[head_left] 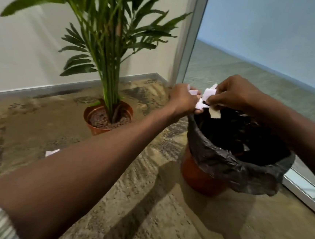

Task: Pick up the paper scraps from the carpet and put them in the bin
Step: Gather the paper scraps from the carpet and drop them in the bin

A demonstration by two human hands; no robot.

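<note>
A brown bin (pixel 198 177) lined with a black plastic bag (pixel 220 159) stands on the carpet at right. Over its far rim, my left hand (pixel 183 99) grips a bunch of white paper scraps (pixel 193 92). My right hand (pixel 233 92) is beside it and pinches more white scraps (pixel 208 92). One scrap (pixel 214 113) hangs just below my right fingers, over the bin's dark opening. Another white scrap (pixel 52 152) lies on the carpet at left, partly hidden behind my left forearm.
A tall green palm in a brown pot (pixel 95 127) stands on the patterned carpet left of the bin, near the white wall. A glass partition with a metal frame (pixel 188 45) runs behind and to the right of the bin.
</note>
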